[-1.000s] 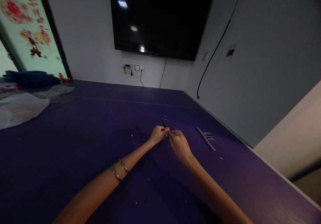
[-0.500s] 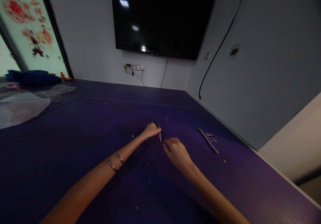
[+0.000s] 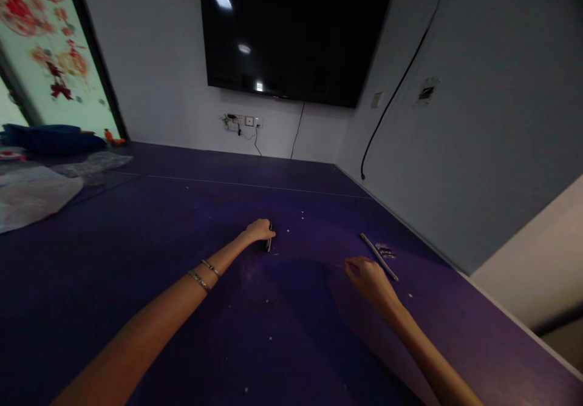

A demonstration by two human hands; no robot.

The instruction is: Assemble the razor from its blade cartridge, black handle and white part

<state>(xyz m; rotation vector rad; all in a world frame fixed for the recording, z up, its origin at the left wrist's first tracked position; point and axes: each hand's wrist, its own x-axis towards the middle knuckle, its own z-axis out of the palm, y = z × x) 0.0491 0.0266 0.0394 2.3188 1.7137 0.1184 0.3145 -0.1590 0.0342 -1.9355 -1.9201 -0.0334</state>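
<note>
Clasping a dark object [image 3: 268, 246] in our left hand [image 3: 259, 230], we're holding our right hand [image 3: 370, 278] curled, contents unclear; white scraps [image 3: 288, 230] are already lying loose, a grey strip [image 3: 379, 257] unheld.

Left hand [image 3: 259, 230], right hand [image 3: 370, 280] apart

On the surface [image 3: 182, 339] — an object [image 3: 268, 246] in the left hand; a strip [image 3: 379, 257] just beyond the right hand, a packet [image 3: 385, 250] to the strip's right. Sheeting [image 3: 36, 196] lies far left. Behind — a screen [image 3: 291, 30] on the wall [image 3: 155, 60], sockets [image 3: 249, 121] beneath.
</note>
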